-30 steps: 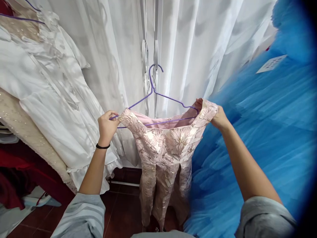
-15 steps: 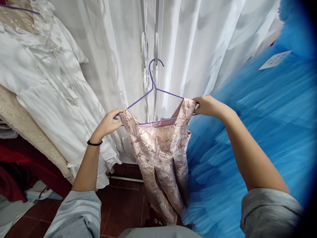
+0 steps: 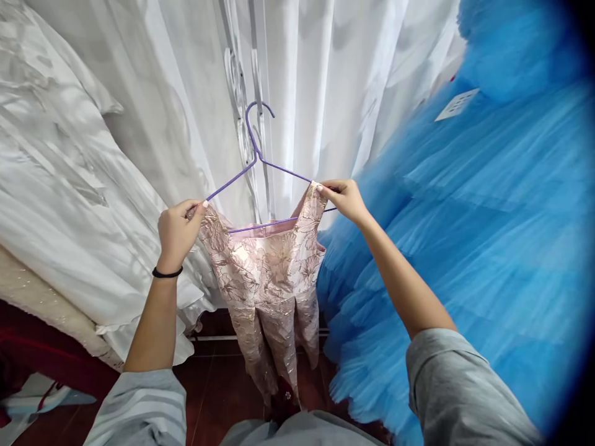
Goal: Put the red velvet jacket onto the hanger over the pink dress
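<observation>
A pink dress [image 3: 269, 266] with a gold-toned floral pattern hangs on a purple hanger [image 3: 253, 139] in front of me. My left hand [image 3: 180, 232] is closed on the dress's left shoulder strap, thumb on top at the hanger's end. On the other side, my right hand [image 3: 341, 195] pinches the right strap, with the hanger's tip passing beneath the fingers. The hanger's bottom bar crosses the dress's neckline. Its hook stands up before the curtain; whether it rests on anything I cannot tell.
White curtains [image 3: 307, 80] with hanging grey straps [image 3: 255, 74] fill the back. White dresses [image 3: 60, 186] hang at left, above dark red cloth [image 3: 51, 347]. A large blue tulle gown [image 3: 474, 217] bearing a white tag [image 3: 457, 105] takes up the right. Below is a dark red tiled floor [image 3: 209, 390].
The view has turned, so everything sits further left. Both thumbs now press on top of the straps, where before the fingers were at the outer edges.
</observation>
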### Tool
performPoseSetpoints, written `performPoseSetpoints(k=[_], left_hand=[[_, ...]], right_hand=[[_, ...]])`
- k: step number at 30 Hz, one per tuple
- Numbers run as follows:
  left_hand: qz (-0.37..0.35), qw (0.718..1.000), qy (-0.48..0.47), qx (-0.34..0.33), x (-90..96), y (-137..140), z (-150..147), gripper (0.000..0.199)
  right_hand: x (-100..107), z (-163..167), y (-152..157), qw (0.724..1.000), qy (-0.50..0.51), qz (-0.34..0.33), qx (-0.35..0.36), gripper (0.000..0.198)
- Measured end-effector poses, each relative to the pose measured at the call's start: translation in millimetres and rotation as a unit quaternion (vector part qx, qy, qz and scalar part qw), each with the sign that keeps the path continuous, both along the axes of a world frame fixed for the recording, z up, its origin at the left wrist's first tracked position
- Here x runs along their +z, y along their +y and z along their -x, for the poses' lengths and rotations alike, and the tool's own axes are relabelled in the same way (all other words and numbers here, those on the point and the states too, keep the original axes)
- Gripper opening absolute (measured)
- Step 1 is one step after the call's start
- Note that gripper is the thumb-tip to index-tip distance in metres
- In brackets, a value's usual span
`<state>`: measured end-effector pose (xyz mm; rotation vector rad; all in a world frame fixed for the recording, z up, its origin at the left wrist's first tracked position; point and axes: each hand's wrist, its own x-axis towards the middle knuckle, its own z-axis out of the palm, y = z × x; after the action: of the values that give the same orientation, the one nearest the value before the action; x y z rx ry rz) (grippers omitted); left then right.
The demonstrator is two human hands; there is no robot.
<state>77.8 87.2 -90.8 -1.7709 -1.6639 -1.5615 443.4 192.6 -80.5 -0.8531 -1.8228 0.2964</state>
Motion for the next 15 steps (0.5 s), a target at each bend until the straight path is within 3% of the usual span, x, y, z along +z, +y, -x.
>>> performPoseSetpoints(k=[4,8,10,12,15], left_hand=[[0.005,0.993,0.108,0.038,-4.5,-10,0,0.033],[-0.011,0.993,0.11,0.035,-32.1,-18,12,0.065],[-0.018,0.998,0.059,0.027,-62.2,-18,22,0.08],[-0.015,0.999,-0.033,0.016,-106.1,-16,27,0.086],[0.047,0.976,-0.21,0.043,-191.1,-22,15,0.075]], right_hand=[[-11,4,-3,0.999,0.001,-0.02,-0.034,0.039],[-26,4,-10,0.987,-0.034,-0.116,-0.102,0.046],[-44,1,-12,0.981,-0.032,-0.14,-0.13,0.052],[-77,-3,-14,0.98,0.022,-0.124,-0.152,0.06],[-151,-5,-30,0.96,0.14,-0.004,-0.241,0.063]])
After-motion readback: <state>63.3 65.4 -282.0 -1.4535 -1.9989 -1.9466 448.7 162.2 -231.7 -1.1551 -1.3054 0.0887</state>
